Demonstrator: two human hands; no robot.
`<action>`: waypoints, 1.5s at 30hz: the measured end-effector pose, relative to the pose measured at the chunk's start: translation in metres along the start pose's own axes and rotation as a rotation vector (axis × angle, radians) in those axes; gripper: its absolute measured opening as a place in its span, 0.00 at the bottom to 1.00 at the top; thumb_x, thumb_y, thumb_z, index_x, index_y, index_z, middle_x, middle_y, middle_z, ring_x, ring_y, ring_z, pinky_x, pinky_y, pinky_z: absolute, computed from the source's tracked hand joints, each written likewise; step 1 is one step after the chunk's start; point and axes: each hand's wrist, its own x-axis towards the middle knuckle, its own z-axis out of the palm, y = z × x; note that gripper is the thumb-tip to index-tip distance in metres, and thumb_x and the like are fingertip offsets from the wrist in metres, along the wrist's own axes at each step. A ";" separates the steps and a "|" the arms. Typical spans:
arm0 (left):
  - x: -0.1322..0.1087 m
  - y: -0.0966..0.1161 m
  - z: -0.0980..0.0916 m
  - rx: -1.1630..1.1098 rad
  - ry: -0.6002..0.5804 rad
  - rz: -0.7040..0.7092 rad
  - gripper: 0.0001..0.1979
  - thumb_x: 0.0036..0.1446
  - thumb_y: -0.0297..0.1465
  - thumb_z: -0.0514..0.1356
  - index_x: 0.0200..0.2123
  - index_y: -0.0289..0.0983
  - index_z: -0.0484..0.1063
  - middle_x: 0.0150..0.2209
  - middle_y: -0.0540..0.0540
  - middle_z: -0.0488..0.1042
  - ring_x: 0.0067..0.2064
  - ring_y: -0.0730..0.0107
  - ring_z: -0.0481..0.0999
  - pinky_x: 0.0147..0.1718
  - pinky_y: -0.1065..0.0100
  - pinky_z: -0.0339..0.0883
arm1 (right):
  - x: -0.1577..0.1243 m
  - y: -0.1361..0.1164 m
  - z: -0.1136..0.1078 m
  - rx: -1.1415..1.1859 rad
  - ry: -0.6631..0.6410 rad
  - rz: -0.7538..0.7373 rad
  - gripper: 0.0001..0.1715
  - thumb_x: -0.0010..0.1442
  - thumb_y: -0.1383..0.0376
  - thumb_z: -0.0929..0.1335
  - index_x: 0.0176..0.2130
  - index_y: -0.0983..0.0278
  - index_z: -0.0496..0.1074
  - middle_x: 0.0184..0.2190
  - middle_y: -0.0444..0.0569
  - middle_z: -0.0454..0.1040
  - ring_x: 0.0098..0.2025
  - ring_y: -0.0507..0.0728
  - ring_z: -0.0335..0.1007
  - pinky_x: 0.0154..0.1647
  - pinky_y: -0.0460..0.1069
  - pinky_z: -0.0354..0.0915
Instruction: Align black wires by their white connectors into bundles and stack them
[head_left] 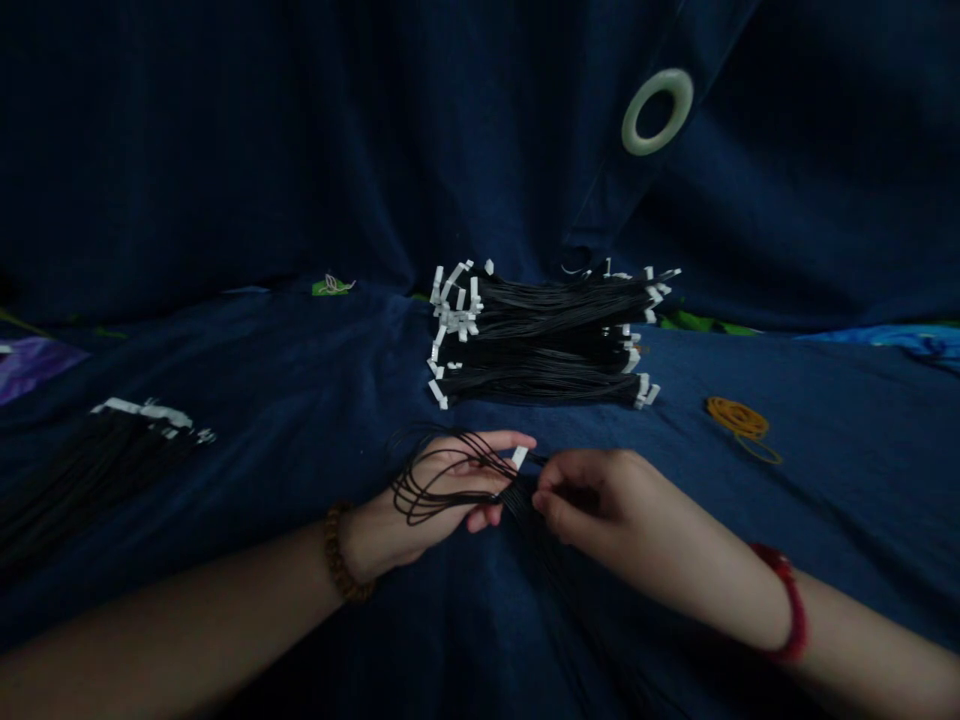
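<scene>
My left hand [442, 490] holds a bundle of thin black wires [450, 480], with loops of it lying over the back of the fingers. A small white connector [519, 458] sticks out at the bundle's end, just past my left fingertips. My right hand [585, 500] pinches the same wires close to that connector, and its fingertips nearly meet my left hand. Farther ahead, a stack of black wire bundles [544, 335] with white connectors at both ends lies on the dark blue cloth [660, 560].
Another black wire bundle [97, 480] with white connectors lies at the left. A coil of orange rubber bands [739, 422] sits on the right. A dark blue curtain [225, 150] with a pale ring grommet [657, 112] hangs behind. My wrists wear a wooden bead bracelet [337, 555] and a red band [784, 605].
</scene>
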 end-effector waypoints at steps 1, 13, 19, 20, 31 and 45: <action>0.000 0.000 0.000 0.003 0.002 -0.004 0.21 0.51 0.25 0.58 0.50 0.32 0.66 0.19 0.51 0.66 0.18 0.81 0.62 0.16 0.79 0.55 | 0.000 0.002 0.000 0.034 -0.007 0.008 0.08 0.53 0.72 0.61 0.30 0.64 0.69 0.23 0.41 0.71 0.23 0.49 0.65 0.22 0.42 0.57; 0.000 0.001 -0.004 -0.033 -0.061 -0.009 0.20 0.50 0.24 0.58 0.49 0.35 0.69 0.20 0.51 0.67 0.18 0.80 0.63 0.15 0.78 0.54 | -0.006 -0.003 -0.034 0.496 -0.299 0.118 0.12 0.48 0.74 0.57 0.32 0.65 0.64 0.23 0.44 0.65 0.20 0.47 0.58 0.18 0.41 0.54; -0.001 -0.002 -0.006 -0.039 -0.035 0.032 0.20 0.49 0.24 0.58 0.48 0.35 0.69 0.20 0.51 0.67 0.18 0.81 0.61 0.15 0.79 0.52 | -0.013 0.000 -0.077 0.785 -0.101 0.102 0.09 0.48 0.68 0.56 0.21 0.63 0.61 0.13 0.40 0.55 0.13 0.47 0.51 0.13 0.43 0.52; 0.000 -0.003 -0.006 -0.037 -0.031 0.026 0.20 0.49 0.24 0.59 0.48 0.35 0.70 0.20 0.51 0.67 0.18 0.81 0.61 0.15 0.79 0.52 | -0.014 0.002 -0.082 0.793 -0.042 0.088 0.10 0.50 0.66 0.57 0.22 0.63 0.63 0.12 0.39 0.55 0.13 0.47 0.51 0.13 0.43 0.51; -0.002 0.007 -0.001 -0.103 -0.011 -0.075 0.20 0.47 0.23 0.60 0.46 0.34 0.71 0.18 0.53 0.64 0.18 0.81 0.63 0.13 0.81 0.52 | -0.016 0.003 -0.088 0.720 0.601 -0.019 0.27 0.66 0.64 0.50 0.36 0.53 0.74 0.33 0.37 0.76 0.30 0.46 0.69 0.27 0.48 0.58; -0.005 0.007 -0.002 -0.198 -0.148 0.008 0.18 0.46 0.21 0.60 0.43 0.37 0.71 0.23 0.53 0.66 0.18 0.81 0.66 0.12 0.82 0.55 | -0.027 -0.009 -0.005 -0.468 0.358 -0.277 0.10 0.58 0.68 0.62 0.30 0.66 0.71 0.20 0.46 0.68 0.22 0.54 0.66 0.23 0.47 0.60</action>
